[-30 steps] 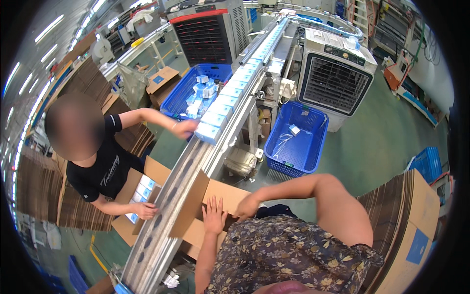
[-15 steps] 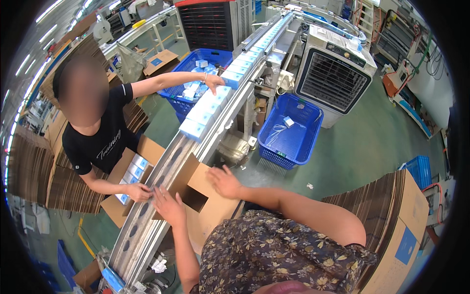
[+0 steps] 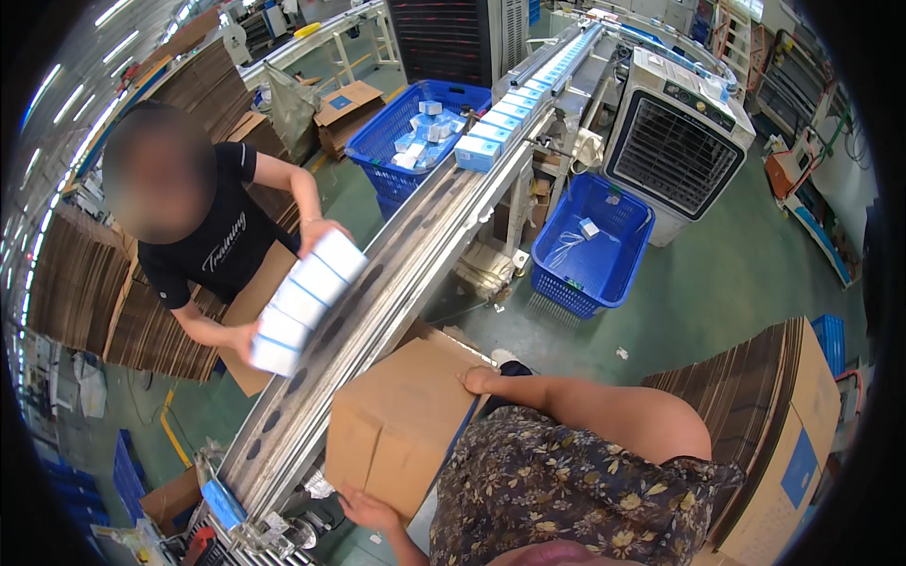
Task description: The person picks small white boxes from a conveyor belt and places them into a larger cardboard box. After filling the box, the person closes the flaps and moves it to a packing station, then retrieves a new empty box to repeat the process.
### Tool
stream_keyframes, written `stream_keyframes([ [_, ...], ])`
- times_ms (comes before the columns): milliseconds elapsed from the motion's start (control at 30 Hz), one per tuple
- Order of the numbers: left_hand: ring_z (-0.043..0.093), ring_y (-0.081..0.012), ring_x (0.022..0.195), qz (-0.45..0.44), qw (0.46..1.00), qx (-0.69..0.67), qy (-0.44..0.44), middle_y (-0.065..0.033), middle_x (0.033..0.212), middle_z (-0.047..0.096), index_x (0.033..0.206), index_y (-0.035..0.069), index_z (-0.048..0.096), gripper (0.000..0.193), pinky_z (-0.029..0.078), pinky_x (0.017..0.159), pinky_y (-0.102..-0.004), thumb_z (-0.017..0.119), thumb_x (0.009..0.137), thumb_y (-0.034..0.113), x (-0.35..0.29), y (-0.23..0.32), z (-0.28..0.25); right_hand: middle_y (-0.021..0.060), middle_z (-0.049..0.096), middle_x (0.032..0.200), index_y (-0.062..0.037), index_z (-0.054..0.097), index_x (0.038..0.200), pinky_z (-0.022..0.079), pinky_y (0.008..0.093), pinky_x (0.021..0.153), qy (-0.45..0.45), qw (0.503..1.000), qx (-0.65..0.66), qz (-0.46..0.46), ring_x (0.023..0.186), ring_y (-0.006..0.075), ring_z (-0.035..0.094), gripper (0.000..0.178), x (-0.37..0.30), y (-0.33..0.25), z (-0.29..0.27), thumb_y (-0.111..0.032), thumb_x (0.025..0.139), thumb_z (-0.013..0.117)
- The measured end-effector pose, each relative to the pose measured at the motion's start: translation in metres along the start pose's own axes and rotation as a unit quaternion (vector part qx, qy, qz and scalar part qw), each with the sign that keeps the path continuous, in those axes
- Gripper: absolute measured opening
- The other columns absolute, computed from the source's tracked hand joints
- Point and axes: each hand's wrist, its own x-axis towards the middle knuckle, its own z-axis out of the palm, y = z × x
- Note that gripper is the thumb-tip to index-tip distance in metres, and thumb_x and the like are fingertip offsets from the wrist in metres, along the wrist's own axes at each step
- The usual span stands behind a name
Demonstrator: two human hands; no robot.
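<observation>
A brown cardboard box (image 3: 396, 406) is tilted in front of me, close against the near side of the conveyor. My right hand (image 3: 479, 379) grips its far right edge. At the box's lower left edge, my left hand (image 3: 370, 511) holds on, its fingers partly hidden under the cardboard. What is inside the box does not show. Across the conveyor belt (image 3: 363, 274), a co-worker (image 3: 222, 226) lifts a row of small white and blue boxes (image 3: 310, 294) between both hands, above an open carton (image 3: 253, 373).
More small blue and white boxes (image 3: 479, 153) line the belt's far part. Blue baskets stand beyond the belt (image 3: 392, 174) and right of it (image 3: 604, 292). An air cooler (image 3: 675, 151) is behind the right basket. Flattened cartons (image 3: 746, 415) are stacked at my right.
My cardboard box has been turned, hiding its opening; both hands have shifted to its edges. The co-worker has lifted the row of small boxes off the belt toward the carton.
</observation>
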Motion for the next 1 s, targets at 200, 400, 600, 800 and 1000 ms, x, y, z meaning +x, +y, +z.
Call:
stream_keyframes([
  [200,0.047,-0.0312,0.135,-0.322,0.692,-0.621,-0.179,-0.0134,0.151,0.044,0.151,0.002,0.034,0.063,0.035,0.113,-0.0451,0.045,0.103,0.041,-0.013,-0.047,0.000,0.0201,0.066,0.124,-0.0006,0.066,0.121,0.048,0.0402,0.095,-0.064,0.988,0.130,-0.058,0.114,0.0298,0.062,0.060,-0.034,-0.015,-0.042,-0.053,0.096,0.053],
  [400,0.042,-0.0274,0.139,-0.364,0.751,-0.506,-0.219,-0.0120,0.152,0.043,0.153,0.004,0.031,0.066,0.035,0.112,-0.0414,0.048,0.103,0.042,0.016,-0.025,0.062,0.0184,0.067,0.119,0.0009,0.058,0.128,0.050,0.0376,0.090,-0.184,0.904,0.200,-0.329,0.104,0.0261,0.065,0.041,-0.161,-0.139,-0.147,-0.029,0.099,0.055],
  [600,0.048,-0.0295,0.133,-0.181,0.865,-0.405,-0.235,-0.0162,0.147,0.048,0.154,0.005,0.028,0.075,0.038,0.107,-0.0390,0.060,0.098,0.043,0.076,0.142,0.049,0.0281,0.062,0.120,0.0013,0.053,0.129,0.048,0.0488,0.092,-0.239,0.919,-0.089,-0.299,0.110,0.0404,0.062,0.042,-0.151,-0.201,-0.031,-0.026,0.097,0.051],
  [800,0.062,-0.0312,0.118,-0.102,0.989,-0.043,-0.102,-0.0210,0.136,0.059,0.155,0.005,0.027,0.084,0.047,0.098,-0.0399,0.070,0.083,0.000,0.069,0.156,0.080,0.0296,0.051,0.136,-0.0034,0.046,0.142,0.039,0.0483,0.101,-0.441,0.808,0.145,-0.362,0.126,0.0397,0.050,0.061,-0.059,-0.107,-0.002,-0.043,0.096,0.053],
  [1000,0.066,-0.0257,0.101,-0.090,0.975,-0.158,-0.129,-0.0154,0.116,0.068,0.131,-0.001,0.055,0.052,0.050,0.090,-0.0350,0.069,0.081,-0.002,0.053,0.096,0.069,0.0117,0.030,0.161,-0.0127,0.039,0.151,0.009,0.0625,0.119,0.117,0.777,-0.409,-0.465,0.152,0.0295,0.018,0.073,0.014,0.075,-0.214,-0.056,0.094,0.052],
])
